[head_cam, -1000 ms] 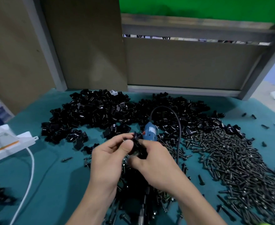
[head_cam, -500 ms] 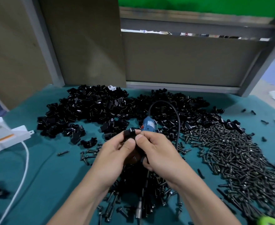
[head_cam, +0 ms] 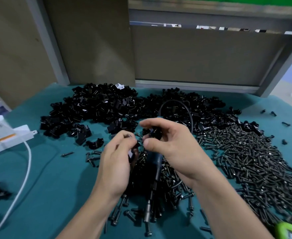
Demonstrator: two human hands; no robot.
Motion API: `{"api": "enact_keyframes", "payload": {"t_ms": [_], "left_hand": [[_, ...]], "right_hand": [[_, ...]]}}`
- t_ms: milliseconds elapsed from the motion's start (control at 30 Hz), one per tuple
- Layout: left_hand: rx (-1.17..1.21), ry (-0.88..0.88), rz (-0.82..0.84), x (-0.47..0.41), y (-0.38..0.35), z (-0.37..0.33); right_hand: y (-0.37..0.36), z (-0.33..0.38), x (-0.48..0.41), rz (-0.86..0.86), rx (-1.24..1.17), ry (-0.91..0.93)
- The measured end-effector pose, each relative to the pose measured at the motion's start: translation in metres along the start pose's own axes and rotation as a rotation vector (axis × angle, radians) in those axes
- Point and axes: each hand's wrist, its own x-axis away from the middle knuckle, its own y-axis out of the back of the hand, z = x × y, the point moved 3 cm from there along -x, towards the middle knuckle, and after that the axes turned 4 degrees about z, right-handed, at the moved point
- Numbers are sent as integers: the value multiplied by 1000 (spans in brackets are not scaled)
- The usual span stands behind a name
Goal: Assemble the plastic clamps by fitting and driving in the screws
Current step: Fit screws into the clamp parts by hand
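Fitting clamp halves: my left hand pinches one half, right hand the other half, just apart; next, mate them, then pick from the screws.

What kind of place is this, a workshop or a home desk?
Probably a factory or workshop assembly bench: a heap of black plastic clamp parts, a spread of loose screws on the teal-covered table, and a corded power screwdriver lying beneath the left hand and right hand, each gripping a clamp piece.
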Motion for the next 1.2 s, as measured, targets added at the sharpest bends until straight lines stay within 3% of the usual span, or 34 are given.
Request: {"api": "enact_keyframes", "payload": {"t_ms": [167, 367, 467, 600, 733, 967, 1200], "left_hand": [[150, -37, -15, 2, -7, 1], [133, 78, -47, 5, -9, 6], [225, 147, -85, 7, -12, 4], [274, 242, -40, 4, -7, 5], [258, 260, -47, -2, -4, 12], [253, 261, -37, -2, 1, 4], [295, 369, -62, 0, 2, 8]], "right_hand": [[-18, -3, 2, -85, 231, 21], [-30, 2, 12, -248, 522, 72], [-32, 3, 14, -298, 590, 57], [-25, 2, 12, -351, 497, 51], [-21, 1, 8, -245, 320, -25], [-19, -4, 6, -116, 349, -48], [-14, -6, 2, 21, 325, -133]]}}
